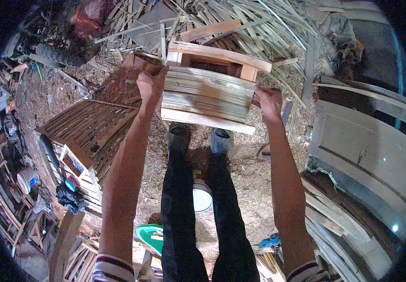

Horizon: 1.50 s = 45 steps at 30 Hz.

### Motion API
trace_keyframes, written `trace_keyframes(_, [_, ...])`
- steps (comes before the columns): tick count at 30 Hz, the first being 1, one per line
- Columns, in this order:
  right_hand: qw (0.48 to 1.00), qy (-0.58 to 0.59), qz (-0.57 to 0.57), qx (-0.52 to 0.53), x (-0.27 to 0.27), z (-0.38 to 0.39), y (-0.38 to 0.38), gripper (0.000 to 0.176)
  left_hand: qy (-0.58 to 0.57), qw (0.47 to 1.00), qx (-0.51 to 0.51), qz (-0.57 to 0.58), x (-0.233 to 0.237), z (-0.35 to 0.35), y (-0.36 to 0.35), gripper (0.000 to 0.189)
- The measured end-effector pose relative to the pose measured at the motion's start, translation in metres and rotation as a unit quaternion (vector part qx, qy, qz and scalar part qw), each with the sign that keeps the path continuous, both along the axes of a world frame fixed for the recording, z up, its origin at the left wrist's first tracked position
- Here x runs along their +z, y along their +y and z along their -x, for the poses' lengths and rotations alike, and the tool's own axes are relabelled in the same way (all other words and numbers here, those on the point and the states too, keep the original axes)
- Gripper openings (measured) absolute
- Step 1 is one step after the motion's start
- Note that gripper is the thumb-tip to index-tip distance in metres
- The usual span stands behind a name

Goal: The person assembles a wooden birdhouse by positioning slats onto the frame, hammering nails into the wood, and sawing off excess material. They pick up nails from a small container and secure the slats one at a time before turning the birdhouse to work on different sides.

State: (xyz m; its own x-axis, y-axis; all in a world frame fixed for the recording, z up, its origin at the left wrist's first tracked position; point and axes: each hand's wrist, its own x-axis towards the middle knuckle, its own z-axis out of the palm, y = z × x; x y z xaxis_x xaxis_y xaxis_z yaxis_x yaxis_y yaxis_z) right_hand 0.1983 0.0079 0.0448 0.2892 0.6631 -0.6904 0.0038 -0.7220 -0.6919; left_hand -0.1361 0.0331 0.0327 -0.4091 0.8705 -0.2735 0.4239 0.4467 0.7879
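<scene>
A slatted wooden crate (207, 96) is held up in front of me, above my feet. Several pale slats cover its near face, and a gap below its far top rail shows part of the inside. My left hand (151, 87) is closed on the crate's left edge, near the upper corner. On the opposite side, my right hand (269, 101) grips the right edge with its fingers bent round the end of the slats. The underside of the crate is hidden from me.
Loose wood strips (259, 28) lie heaped beyond the crate. To the left stands a slatted wooden bench (90, 127) with a small frame on it. A white bucket (202, 199) sits between my legs, and a panel (363, 141) lies at right. Shavings cover the ground.
</scene>
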Motion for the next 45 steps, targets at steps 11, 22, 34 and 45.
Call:
trace_keyframes(11, [0.999, -0.020, 0.020, -0.017, -0.016, -0.004, -0.001, 0.028, -0.287, 0.951, 0.074, 0.085, 0.003, 0.004, 0.002, 0.026])
trace_keyframes(22, [0.991, 0.043, -0.095, -0.081, -0.009, 0.025, 0.009, 0.017, -0.349, 0.913, 0.204, -0.047, 0.001, -0.007, -0.018, 0.010])
trace_keyframes(34, [0.994, -0.047, -0.094, -0.028, -0.009, 0.043, 0.037, 0.019, -0.364, 0.907, 0.203, -0.055, -0.006, 0.011, -0.028, 0.010])
trace_keyframes(45, [0.989, -0.144, -0.033, 0.028, -0.024, 0.037, 0.033, 0.027, -0.193, 0.968, 0.132, -0.088, 0.008, 0.005, -0.032, 0.015])
